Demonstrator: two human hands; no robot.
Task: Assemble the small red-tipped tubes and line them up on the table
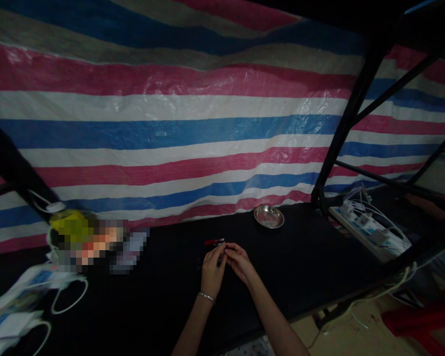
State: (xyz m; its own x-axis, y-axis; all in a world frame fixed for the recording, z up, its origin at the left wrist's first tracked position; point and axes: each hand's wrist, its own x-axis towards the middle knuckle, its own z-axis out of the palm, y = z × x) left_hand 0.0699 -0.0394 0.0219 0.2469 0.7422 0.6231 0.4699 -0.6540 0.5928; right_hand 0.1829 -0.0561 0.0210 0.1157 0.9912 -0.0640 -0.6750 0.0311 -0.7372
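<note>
L hand (pixel 212 268) is part-closed, fingers bent fwd and drawn together w/ the thumb at the tips, in a pinch; a silvery bracelet (pixel 206 297) sits on its wrist. R hand (pixel 239 261) comes in from the other side, thumb and index nearly closed, its tips meeting those of the L hand. Whatever is btwn the fingertips is too small and dark to tell.

Just beyond the L hand's fingertips, a small red item (pixel 209 243) w/ a pale, shiny end lies on the black tabletop (pixel 296 267) — can't tell if the fingers touch it.

Containers: a round, shallow metal dish (pixel 269 217) sits ahead and a bit right of the R hand, well apart, near the back edge; its bare, shiny inside shows. Far left of the L hand, a yellow item (pixel 72 225) w/ a whitish top is blurred out, contents unclear. Btwn it and the L hand are an orange patch (pixel 100 242) and a flat greyish item (pixel 130 251), both pixelated.

Nearer the person on that side: white cables (pixel 68 295) and plugs. Well right of the R hand, past the black frame post, a power strip (pixel 371 228) w/ plugs and white cords — behind it all, a red/white/blue striped sheet (pixel 178 133).
</note>
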